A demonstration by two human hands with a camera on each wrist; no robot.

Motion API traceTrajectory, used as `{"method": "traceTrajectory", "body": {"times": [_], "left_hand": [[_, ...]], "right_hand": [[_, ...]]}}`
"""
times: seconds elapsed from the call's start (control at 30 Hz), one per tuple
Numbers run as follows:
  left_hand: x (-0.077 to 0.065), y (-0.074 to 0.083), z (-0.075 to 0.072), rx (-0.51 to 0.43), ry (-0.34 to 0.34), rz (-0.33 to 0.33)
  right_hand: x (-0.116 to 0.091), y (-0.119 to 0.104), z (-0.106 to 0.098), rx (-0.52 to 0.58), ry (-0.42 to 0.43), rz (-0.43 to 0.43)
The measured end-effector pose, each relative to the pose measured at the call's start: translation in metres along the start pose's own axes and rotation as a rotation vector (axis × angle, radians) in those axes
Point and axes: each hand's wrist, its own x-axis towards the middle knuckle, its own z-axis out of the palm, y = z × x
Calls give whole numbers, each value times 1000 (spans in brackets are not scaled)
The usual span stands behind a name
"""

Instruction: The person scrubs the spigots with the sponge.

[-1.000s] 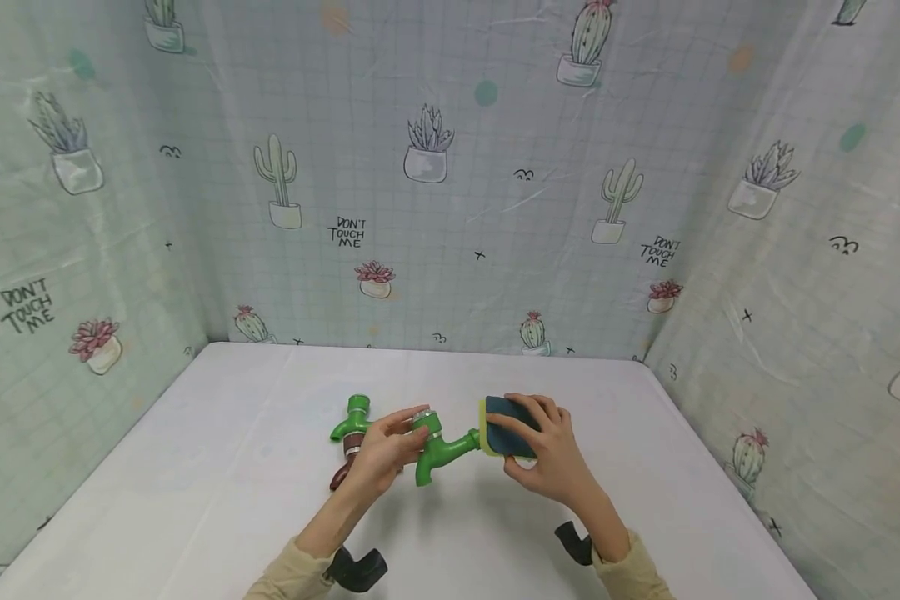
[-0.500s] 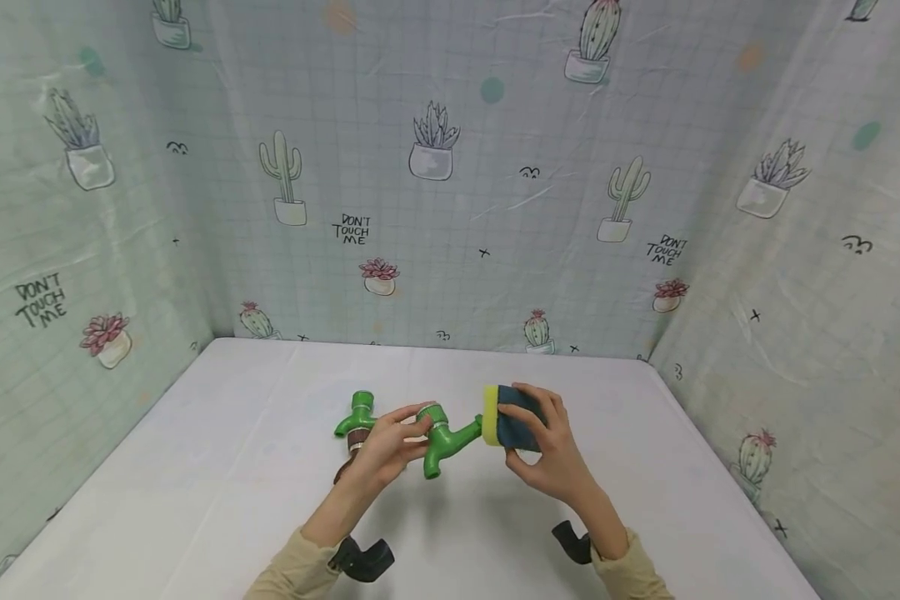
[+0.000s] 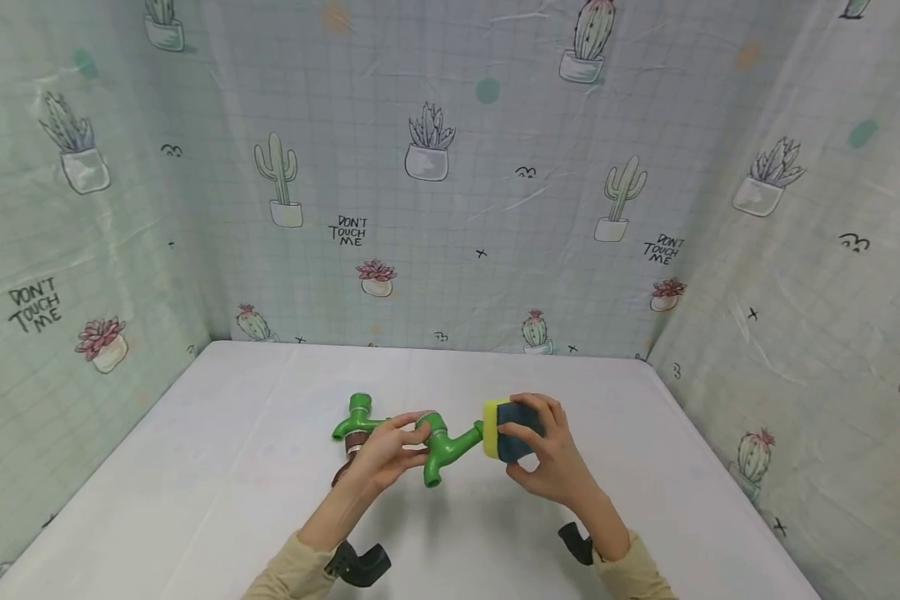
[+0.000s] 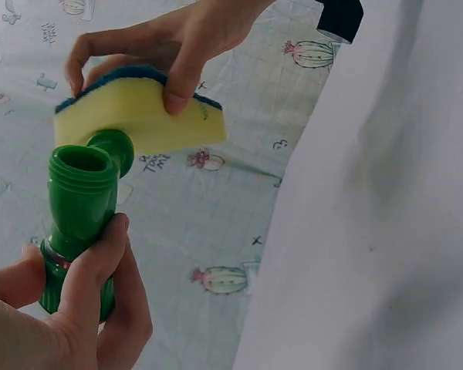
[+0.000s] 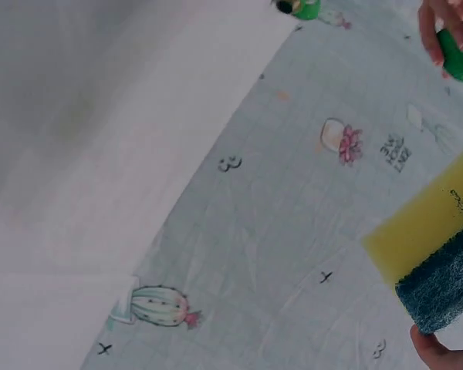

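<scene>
My left hand (image 3: 392, 452) grips a green faucet (image 3: 448, 448) by its knob end, above the table, with the spout pointing down. In the left wrist view, fingers and thumb wrap the faucet (image 4: 81, 202) near its silver ring. My right hand (image 3: 553, 446) pinches a sponge (image 3: 517, 429), yellow on one side and dark blue on the scouring side. The sponge's yellow face (image 4: 147, 116) meets the faucet's inlet end. In the right wrist view the sponge (image 5: 440, 239) shows at the right edge, with a fingertip under the blue side.
A second faucet (image 3: 358, 417), green with a brown part, lies on the white table (image 3: 255, 467) behind my left forearm and is partly hidden by it. A patterned cactus curtain (image 3: 450, 217) encloses the table at the back and sides.
The sponge has turned so more of its yellow edge shows, staying at the faucet's inlet end. Both hands shifted up slightly, then back down. The faucet remains in my left hand.
</scene>
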Motion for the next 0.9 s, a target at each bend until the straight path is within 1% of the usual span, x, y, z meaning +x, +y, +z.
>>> {"method": "traceTrajectory", "body": {"times": [0.07, 0.13, 0.2, 0.3, 0.37, 0.43, 0.53, 0.6, 0.7, 0.77, 0.83, 0.9], "left_hand": [[-1, -1, -2, 21, 10, 11], [-2, -2, -3, 75, 45, 30], [-2, -3, -3, 142, 85, 58], [-3, -5, 1, 249, 139, 119], [-3, -4, 5, 289, 139, 159], [-3, -3, 7, 307, 122, 188], [-4, -1, 8, 320, 101, 208], [-5, 0, 7, 322, 106, 210], [-6, -1, 4, 340, 129, 219], [-5, -1, 4, 351, 133, 227], [-4, -2, 5, 359, 119, 230], [-2, -3, 6, 366, 98, 236]], "right_hand": [[-1, 4, -1, -67, -28, 13], [0, 7, -5, -111, -49, 30], [3, 6, -9, -122, -58, 37], [11, -2, -10, -130, -96, 40], [15, -8, -8, -150, -135, 33], [16, -10, -5, -174, -182, 47], [12, -4, -3, -202, -223, 105], [8, 1, -5, -205, -233, 161], [6, 5, -8, -174, -229, 228], [7, 4, -8, -125, -226, 256], [9, 0, -7, -79, -248, 261], [11, -3, -3, -55, -284, 252]]}}
